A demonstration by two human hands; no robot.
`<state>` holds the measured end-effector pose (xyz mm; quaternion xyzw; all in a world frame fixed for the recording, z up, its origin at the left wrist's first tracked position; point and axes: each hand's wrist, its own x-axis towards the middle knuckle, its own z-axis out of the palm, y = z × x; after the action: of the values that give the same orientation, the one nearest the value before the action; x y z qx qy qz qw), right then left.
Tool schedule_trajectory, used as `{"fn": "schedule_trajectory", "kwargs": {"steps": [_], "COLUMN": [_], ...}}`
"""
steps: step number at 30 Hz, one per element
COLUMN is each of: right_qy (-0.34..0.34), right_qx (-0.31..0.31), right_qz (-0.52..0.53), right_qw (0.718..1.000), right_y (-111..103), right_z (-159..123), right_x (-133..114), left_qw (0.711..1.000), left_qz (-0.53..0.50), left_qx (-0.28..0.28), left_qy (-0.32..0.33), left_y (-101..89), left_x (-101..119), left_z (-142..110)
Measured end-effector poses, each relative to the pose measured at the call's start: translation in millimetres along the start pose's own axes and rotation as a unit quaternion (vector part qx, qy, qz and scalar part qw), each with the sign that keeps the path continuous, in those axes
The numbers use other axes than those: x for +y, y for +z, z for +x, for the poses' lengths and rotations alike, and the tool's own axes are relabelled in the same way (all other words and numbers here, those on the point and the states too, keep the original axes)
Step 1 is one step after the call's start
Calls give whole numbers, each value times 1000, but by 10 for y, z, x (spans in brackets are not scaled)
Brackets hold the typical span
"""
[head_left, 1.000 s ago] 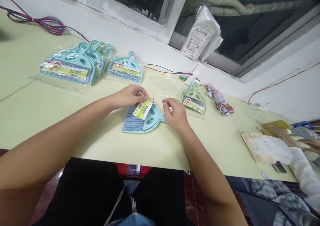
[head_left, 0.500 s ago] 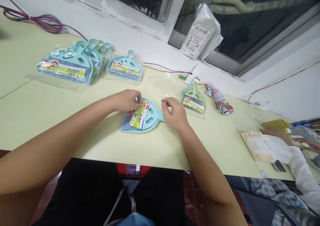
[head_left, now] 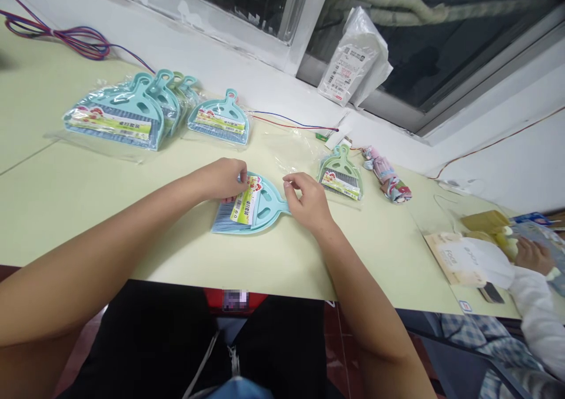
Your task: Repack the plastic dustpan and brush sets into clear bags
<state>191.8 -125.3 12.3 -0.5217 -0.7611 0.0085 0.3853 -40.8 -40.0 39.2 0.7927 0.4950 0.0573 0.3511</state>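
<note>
A light blue dustpan [head_left: 279, 201] lies in front of me with its handle to the right and a small grey-bristled brush [head_left: 232, 215] in it. A printed label card [head_left: 247, 202], yellow-green and white, lies across both. My left hand [head_left: 226, 180] is closed at the card's upper end, fingertips pinching or pressing its edge; part of the brush is hidden beneath. On the right, my right hand [head_left: 309, 203] is curled over the end of the dustpan's handle and covers it, with the index finger and thumb slightly apart.
Bagged blue dustpan sets [head_left: 117, 113] stand at the left, another bagged set [head_left: 219, 119] behind my hands. A green set [head_left: 341, 175], a clear plastic bag [head_left: 293, 149] and a patterned cloth bundle [head_left: 387, 176] lie to the right. A co-worker's hand [head_left: 534, 255] is at far right.
The label card has shifted very slightly to the left under my left hand, and my own hands have hardly moved. At far right the co-worker's hand has changed position.
</note>
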Motion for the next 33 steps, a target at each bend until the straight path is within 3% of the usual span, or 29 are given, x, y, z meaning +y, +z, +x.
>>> {"fn": "schedule_trajectory", "kwargs": {"steps": [18, 24, 29, 33], "right_qy": [-12, 10, 26, 28], "right_qx": [1, -1, -14, -25], "right_qz": [-2, -20, -20, -16], "right_qw": [1000, 1000, 999, 999], "right_y": [-4, -32, -44, -40], "right_z": [-2, 13, 19, 14], "right_x": [12, 37, 34, 16], "left_qw": [999, 987, 966, 959], "left_qz": [-7, 70, 61, 54], "left_qx": [-35, 94, -41, -69], "left_qy": [1, 111, 247, 268], "left_y": [6, -67, -102, -65], "left_x": [3, -13, -56, -66], "left_z": [2, 2, -40, -46]}}
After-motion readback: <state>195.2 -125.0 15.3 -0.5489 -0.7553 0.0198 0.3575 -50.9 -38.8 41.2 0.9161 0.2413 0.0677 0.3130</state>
